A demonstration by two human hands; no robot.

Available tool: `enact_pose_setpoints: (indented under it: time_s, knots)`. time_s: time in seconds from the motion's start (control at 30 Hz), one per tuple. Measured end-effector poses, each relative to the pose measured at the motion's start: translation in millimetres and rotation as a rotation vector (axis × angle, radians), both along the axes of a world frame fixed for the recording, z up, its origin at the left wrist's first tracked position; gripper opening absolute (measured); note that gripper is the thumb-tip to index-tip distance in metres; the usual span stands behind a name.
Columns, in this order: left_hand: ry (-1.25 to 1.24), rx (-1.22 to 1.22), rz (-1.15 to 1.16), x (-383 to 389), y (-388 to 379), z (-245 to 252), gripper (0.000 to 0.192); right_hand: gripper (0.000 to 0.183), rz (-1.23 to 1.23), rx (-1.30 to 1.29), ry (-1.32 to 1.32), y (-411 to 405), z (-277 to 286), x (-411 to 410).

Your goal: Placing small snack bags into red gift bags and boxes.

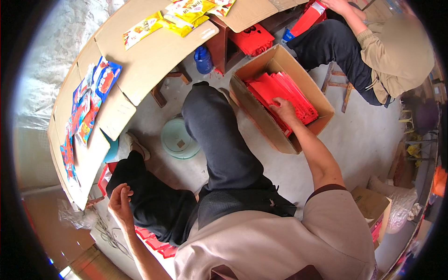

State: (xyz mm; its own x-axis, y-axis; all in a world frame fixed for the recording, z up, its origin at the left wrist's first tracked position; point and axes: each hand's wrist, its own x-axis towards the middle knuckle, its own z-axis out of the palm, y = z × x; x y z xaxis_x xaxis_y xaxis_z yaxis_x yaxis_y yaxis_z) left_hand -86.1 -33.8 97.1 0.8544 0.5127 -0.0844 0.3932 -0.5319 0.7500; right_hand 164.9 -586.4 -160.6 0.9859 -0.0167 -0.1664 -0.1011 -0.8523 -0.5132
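Over a deep cardboard box on the floor, my right hand reaches in from the near side. Its fingers are apart, just above or touching a stack of flat red paper bags that stand on edge in the box. Whether the fingertips press on a bag, I cannot tell. My left hand is raised beside my left knee, loosely curled, with no object visible in it. Folded red bags show beneath that forearm, next to my thigh.
A curved cardboard-covered table carries blue-and-red snack packets and yellow packets. Below are a green lidded bucket and a blue jug. Across the box sits a co-worker holding a red bag.
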Motion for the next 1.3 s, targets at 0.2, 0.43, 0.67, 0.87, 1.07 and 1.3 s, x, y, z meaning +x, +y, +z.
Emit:
enact_pose_setpoints:
  time_s: [0.2,0.43,0.67,0.87,1.07,1.3]
  knots:
    - [-0.024,-0.018,-0.010,-7.0,6.2,-3.9,0.019,0.038,-0.074,0.187,-0.091,-20.9,-15.4,13.0]
    - [-0.031,-0.013,0.005,-13.4,5.6,-2.3,0.019,0.026,-0.115,0.086,-0.193,-15.9,-2.2,21.2]
    - [-0.054,-0.044,0.013,-2.4,-3.5,-1.2,0.019,0.018,-0.045,-0.308,-0.100,-0.8,12.1,32.4]
    - [-0.101,-0.016,-0.023,12.1,-13.0,-1.5,0.019,0.020,-0.053,-0.128,-0.169,-48.2,57.3,31.0]
    - [-0.171,-0.118,-0.104,36.9,-23.6,-8.3,0.017,0.022,-0.079,0.548,-0.137,-81.8,151.1,21.0]
    - [-0.382,-0.195,-0.299,72.1,-56.2,31.7,0.014,0.030,0.083,0.774,-0.372,16.8,294.7,-5.9]
